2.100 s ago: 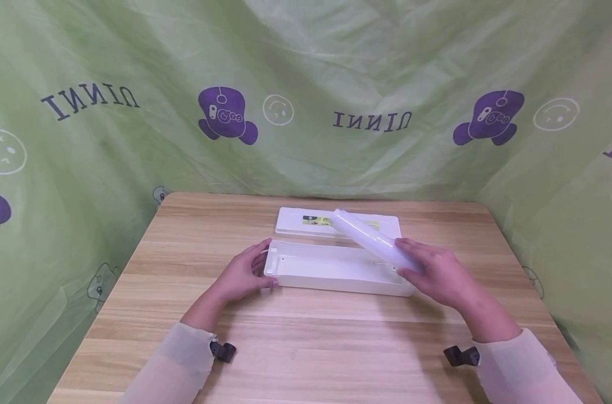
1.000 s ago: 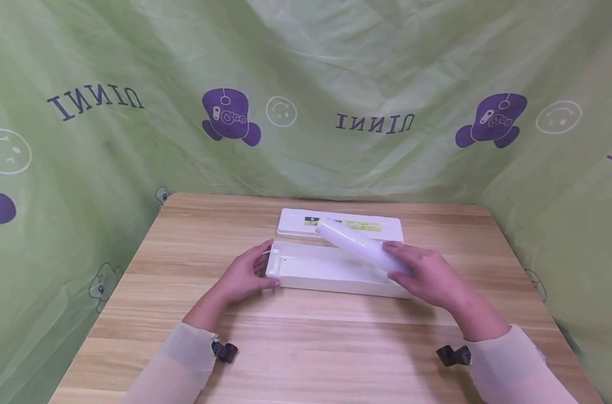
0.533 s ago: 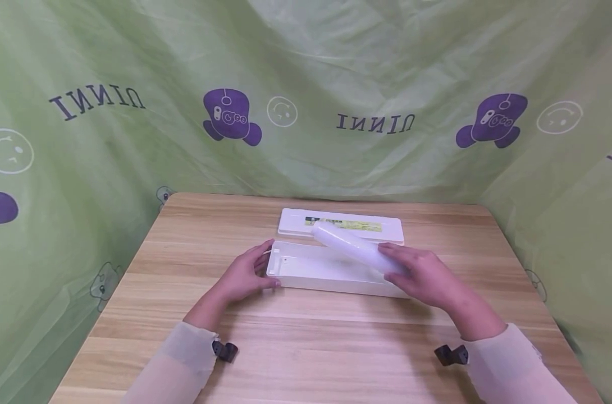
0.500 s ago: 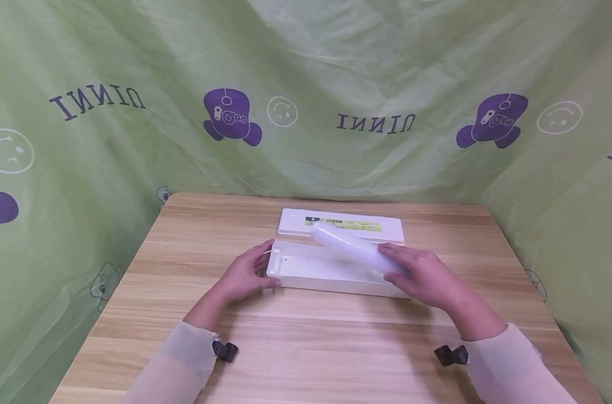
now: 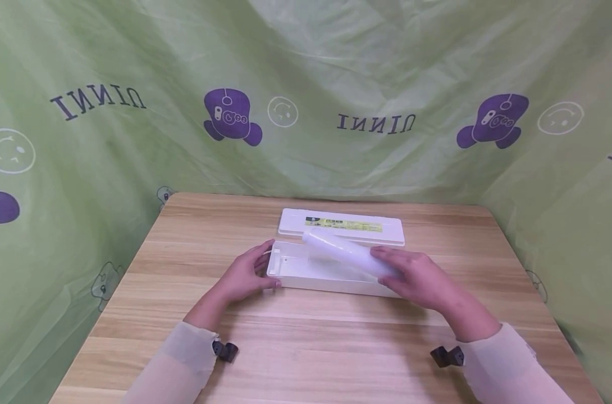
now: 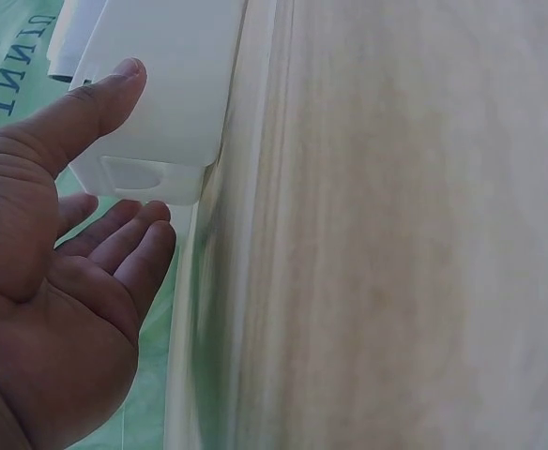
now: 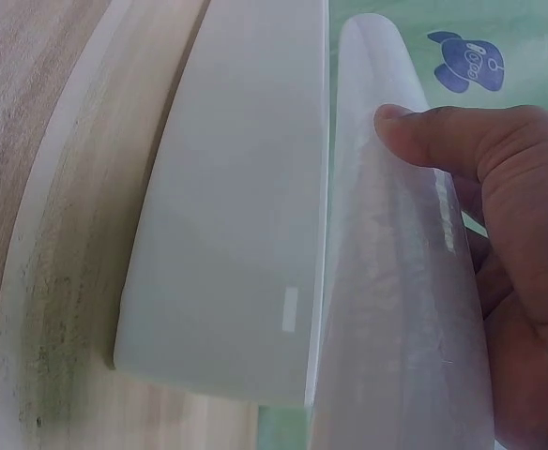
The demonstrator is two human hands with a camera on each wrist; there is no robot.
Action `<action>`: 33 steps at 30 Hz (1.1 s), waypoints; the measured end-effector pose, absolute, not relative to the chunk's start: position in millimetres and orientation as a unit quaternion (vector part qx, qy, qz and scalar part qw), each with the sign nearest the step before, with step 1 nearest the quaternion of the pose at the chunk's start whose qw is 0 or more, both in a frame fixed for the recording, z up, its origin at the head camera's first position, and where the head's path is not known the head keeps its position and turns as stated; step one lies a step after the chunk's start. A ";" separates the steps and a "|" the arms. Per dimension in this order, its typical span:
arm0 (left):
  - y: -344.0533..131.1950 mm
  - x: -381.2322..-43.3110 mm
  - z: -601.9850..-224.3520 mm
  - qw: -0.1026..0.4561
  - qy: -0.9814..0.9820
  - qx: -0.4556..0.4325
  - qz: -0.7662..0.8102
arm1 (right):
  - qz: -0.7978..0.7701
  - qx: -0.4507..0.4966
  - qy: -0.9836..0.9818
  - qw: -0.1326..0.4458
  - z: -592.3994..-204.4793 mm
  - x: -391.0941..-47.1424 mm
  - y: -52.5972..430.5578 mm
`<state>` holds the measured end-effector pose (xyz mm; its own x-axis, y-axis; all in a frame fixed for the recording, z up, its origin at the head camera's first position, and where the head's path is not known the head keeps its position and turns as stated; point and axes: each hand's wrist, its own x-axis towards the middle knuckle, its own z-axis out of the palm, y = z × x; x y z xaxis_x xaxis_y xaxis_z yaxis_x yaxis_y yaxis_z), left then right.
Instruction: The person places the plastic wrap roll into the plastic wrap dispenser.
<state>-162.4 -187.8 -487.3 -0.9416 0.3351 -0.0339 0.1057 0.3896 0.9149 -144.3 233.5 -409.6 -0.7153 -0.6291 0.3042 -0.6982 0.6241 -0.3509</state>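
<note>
While the uncovered white box sits on the wood-grain bench, as the head view shows, your right hand grips a pale, glossy roll near its right end. The roll slants over the box, its left end raised toward the back; your hand covers its other end, so whether that end touches the box's floor cannot be told. Your left hand holds the box by its left end, thumb at the front corner, a finger at the rear. Flat on the bench just behind lies the lid, its yellow label upward: off the box is done, back on is not.

From the left wrist, your thumb presses the box's long front wall, while the other fingers curve beside its end, some of them apparently free of it.

From the right wrist, your thumb lies across the roll, with fingers behind it, a firm grasp by the look of it. The roll runs behind the box's front wall, its upper part rising clear of the rim. Bringing roll and box together looks only part done: the roll is not yet lying level inside.
</note>
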 end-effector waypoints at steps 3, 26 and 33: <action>-188.0 -162.5 -487.6 0.106 0.827 0.135 0.536 | 0.226 0.375 -0.896 0.073 -409.8 -144.1 231.0; -188.1 -163.1 -488.3 0.108 0.826 0.133 0.538 | 0.218 0.407 -0.884 0.066 -410.2 -147.2 214.1; -188.1 -163.4 -486.0 0.110 0.827 0.133 0.535 | 0.207 0.416 -0.883 0.063 -407.2 -149.0 211.1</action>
<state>-163.4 -188.1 -486.0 -0.9402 0.3383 -0.0394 0.1030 0.3927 0.9139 -149.0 211.1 -407.2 -0.6469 -0.7082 0.2830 -0.7601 0.5688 -0.3142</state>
